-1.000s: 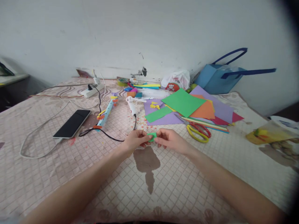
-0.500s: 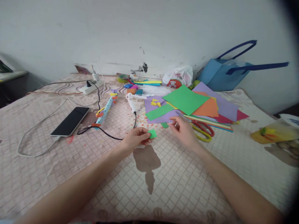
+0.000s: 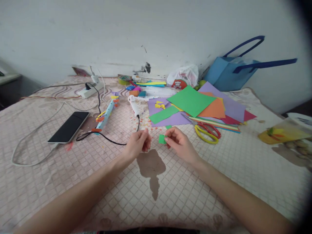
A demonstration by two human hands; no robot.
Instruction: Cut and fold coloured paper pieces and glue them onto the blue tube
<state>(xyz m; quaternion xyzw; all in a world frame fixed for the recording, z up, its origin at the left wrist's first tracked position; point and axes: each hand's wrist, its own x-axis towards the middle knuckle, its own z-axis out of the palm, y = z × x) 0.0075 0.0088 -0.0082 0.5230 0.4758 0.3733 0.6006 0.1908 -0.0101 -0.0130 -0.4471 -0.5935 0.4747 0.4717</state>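
Observation:
A small green paper piece point(image 3: 162, 139) is pinched between the thumb and fingers of my right hand point(image 3: 179, 144), just above the tablecloth. To its left, my left hand point(image 3: 138, 143) has its fingers curled in and its thumb raised. Nothing shows in it, and it is apart from the piece. A second green scrap point(image 3: 168, 127) lies behind my right hand, partly hidden by it. Red and yellow-handled scissors point(image 3: 207, 132) rest to the right. Beyond my left hand lies a white glue gun point(image 3: 134, 105) with a black cord.
Coloured paper sheets point(image 3: 191, 100) overlap at the back right. A light-blue strip point(image 3: 106, 113) with coloured bits lies left, near a phone point(image 3: 69, 126) on a cable. A power strip point(image 3: 90, 91), a blue bag point(image 3: 230, 73) and a plastic cup point(image 3: 280, 133) stand farther out.
The green paper piece has passed from my left hand to my right hand. My right hand has come inward to the left; the left has drawn back slightly. The view has shifted a little.

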